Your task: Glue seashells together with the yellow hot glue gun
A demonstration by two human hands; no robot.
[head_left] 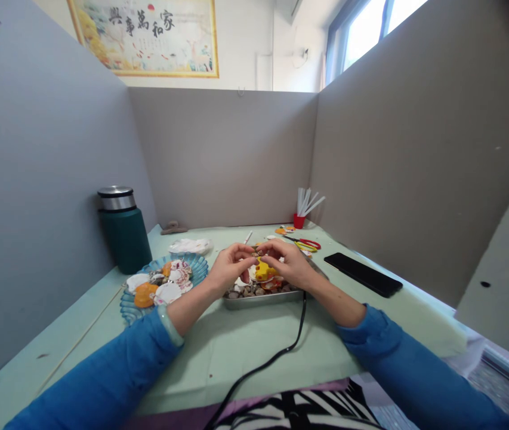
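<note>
My left hand [230,267] and my right hand [289,263] meet above a metal tray [261,299] in the middle of the table. Their fingertips pinch together on a small object [258,255] too small to make out. Below the fingers, inside the tray, sits a yellow piece [263,272] among small stones and shells. A black cable [276,355] runs from the tray toward me.
A blue glass plate [131,306] with several shells lies left of the tray. A dark green flask [122,230] stands at the left wall. Red-handled scissors [308,243], a red cup of white sticks [299,220] and a black phone [364,274] lie to the right.
</note>
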